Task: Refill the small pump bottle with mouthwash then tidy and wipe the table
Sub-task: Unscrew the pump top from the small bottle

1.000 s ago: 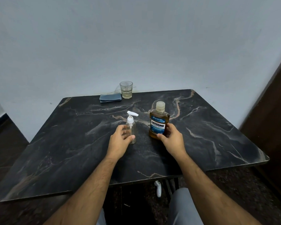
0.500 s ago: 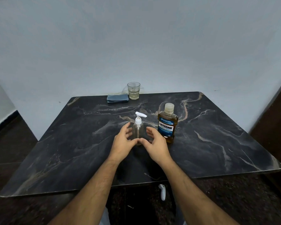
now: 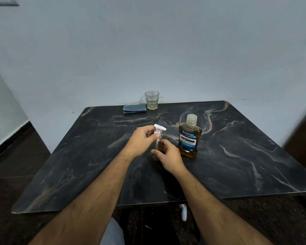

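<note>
A small clear pump bottle [image 3: 158, 144] with a white pump head [image 3: 159, 127] stands upright near the middle of the black marble table [image 3: 237, 165]. My left hand [image 3: 141, 140] pinches the collar just under the pump head. My right hand [image 3: 168, 156] wraps around the bottle's clear body, hiding its lower part. To the right, apart from my hands, stands an amber Listerine mouthwash bottle [image 3: 189, 138] with its cap on.
A drinking glass [image 3: 151, 100] with a little pale liquid and a folded blue cloth [image 3: 134, 108] sit at the table's far edge by the white wall. A small white object [image 3: 183, 212] lies on the dark floor below the near edge.
My right hand left the mouthwash bottle and closed on the pump bottle's body. My left hand rose from the bottle's side to its pump collar. The view shifted slightly.
</note>
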`<state>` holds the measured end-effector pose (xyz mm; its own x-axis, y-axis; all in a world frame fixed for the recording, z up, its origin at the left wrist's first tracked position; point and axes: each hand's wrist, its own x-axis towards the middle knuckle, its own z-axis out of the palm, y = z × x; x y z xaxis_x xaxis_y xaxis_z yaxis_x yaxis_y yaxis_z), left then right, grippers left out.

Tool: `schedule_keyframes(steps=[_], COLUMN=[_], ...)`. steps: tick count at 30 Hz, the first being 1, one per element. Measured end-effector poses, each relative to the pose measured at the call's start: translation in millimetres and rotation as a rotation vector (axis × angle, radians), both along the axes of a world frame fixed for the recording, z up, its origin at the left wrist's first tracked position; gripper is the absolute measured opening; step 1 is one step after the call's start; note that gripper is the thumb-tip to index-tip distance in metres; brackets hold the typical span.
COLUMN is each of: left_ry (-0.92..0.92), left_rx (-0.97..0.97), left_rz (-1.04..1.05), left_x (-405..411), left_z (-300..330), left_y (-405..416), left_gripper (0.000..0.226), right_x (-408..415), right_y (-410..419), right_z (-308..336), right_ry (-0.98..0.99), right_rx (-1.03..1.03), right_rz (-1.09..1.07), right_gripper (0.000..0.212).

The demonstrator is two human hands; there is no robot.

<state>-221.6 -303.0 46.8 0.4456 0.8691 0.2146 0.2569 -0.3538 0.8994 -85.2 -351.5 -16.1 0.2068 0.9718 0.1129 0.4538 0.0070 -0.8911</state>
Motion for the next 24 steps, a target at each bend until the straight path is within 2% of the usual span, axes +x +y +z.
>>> schedule_keyframes(steps=[8, 12, 18, 24], left_ry=[-0.05, 0.0, 0.01, -0.111], left_rx=[0.018, 0.125, 0.181, 0.142], left_rz=[0.018, 0.128, 0.289, 0.488], left_x=[2.6, 4.9, 13.6, 29.6], left_z=[-12.7, -19.3, -24.8, -31.4], left_y=[0.4, -3.0, -12.1, -23.7], left_gripper=[0.021, 0.019, 0.021, 0.016], right_x=[0.2, -7.3, -13.9, -19.0], right_y=[-2.0, -5.4, -7.6, -10.5], right_z=[-0.9, -6.3, -9.3, -14.3], right_ry=[-0.025, -0.051, -0.095, -0.083], right_rx=[-0.012, 0.015, 0.077, 0.092], right_rz=[0.015, -0.043, -0.108, -0.163], right_gripper=[0.031, 0.034, 0.028, 0.032])
